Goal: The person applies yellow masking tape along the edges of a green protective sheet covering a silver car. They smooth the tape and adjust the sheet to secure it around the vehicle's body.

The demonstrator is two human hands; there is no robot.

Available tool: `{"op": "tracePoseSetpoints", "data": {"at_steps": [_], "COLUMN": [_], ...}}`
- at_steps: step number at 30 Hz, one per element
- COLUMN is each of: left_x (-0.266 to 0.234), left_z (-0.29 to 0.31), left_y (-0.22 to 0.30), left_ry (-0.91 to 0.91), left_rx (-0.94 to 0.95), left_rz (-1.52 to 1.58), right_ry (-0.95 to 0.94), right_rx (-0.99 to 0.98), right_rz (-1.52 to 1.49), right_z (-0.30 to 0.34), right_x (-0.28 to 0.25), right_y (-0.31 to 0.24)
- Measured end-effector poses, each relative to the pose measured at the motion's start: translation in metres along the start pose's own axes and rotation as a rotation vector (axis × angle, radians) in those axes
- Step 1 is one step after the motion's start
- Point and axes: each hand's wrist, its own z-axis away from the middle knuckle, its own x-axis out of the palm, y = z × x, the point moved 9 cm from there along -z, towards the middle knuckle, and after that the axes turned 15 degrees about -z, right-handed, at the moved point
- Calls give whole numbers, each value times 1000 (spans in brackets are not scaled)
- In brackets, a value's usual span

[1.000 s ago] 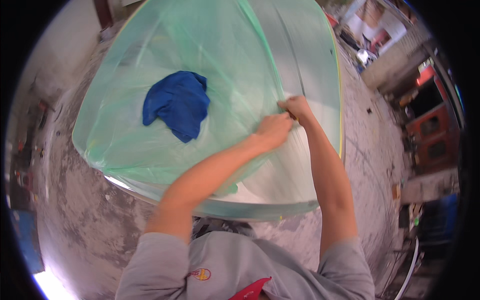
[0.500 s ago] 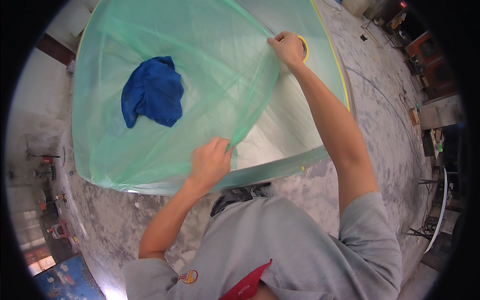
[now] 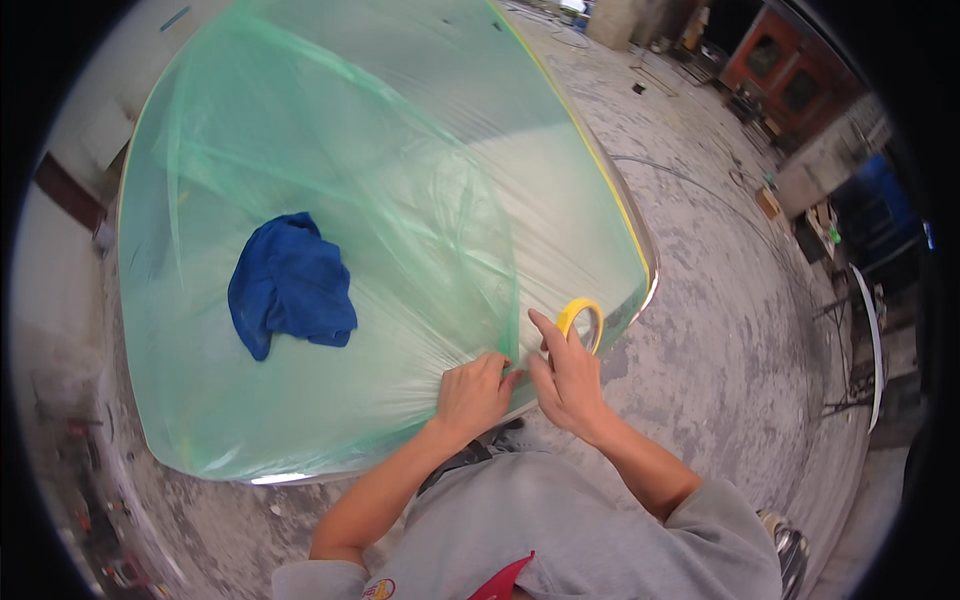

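The green plastic film (image 3: 330,170) lies draped over a large curved panel, its near edge under both hands; the left hand (image 3: 472,392) pinches that edge shut, the right hand (image 3: 566,378) grips a yellow tape roll (image 3: 581,322); best keep the film taut while taping; half a second ago the hands were wide apart; the blue cloth (image 3: 290,285) stays put.

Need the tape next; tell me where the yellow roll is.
In the head view, the tape roll is in the right hand, at the green plastic sheet's near right edge, beside the left hand.
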Motion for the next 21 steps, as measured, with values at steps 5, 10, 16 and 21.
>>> {"op": "tracePoseSetpoints", "data": {"at_steps": [5,10,16,21], "left_x": [3,16,-8,-36], "left_z": [5,11,15,33], "left_y": [-10,-41,-38,-26], "left_ry": [-74,-53,209,315], "left_rx": [-29,-289,-203,-174], "left_rz": [346,899,1115,668], "right_ry": [2,63,-1,-155], "right_rx": [20,69,51,-50], "right_rz": [-317,-509,-484,-316], "right_z": [33,50,43,50], "right_x": [0,11,28,23], "right_y": [-14,-14,-23,-39]}}
